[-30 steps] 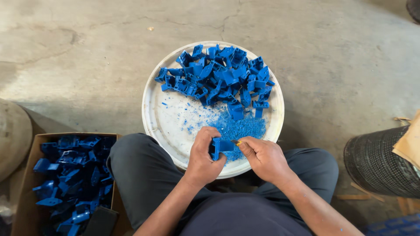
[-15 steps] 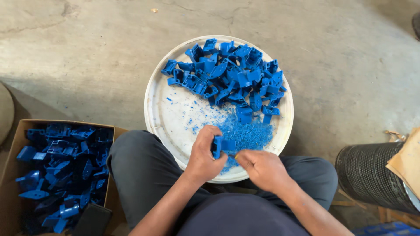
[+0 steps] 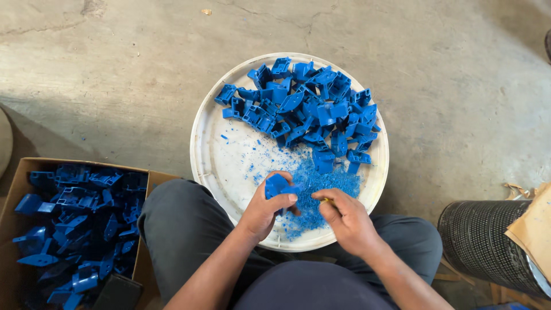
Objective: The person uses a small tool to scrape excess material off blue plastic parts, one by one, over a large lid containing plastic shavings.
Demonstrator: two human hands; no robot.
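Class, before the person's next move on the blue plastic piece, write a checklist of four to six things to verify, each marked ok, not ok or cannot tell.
1. Left hand has a firm hold on the blue piece: ok, fingers wrap round it.
2. Right hand grips a tool: cannot tell; only a small yellowish tip shows at its fingers.
3. The work is over the white tray, so bits fall inside it: ok, blue shavings lie under the hands.
4. More pieces are within reach: ok, a pile of blue parts sits at the tray's far side.
5. The cardboard box by the left knee has room: cannot tell, it already holds many blue parts.
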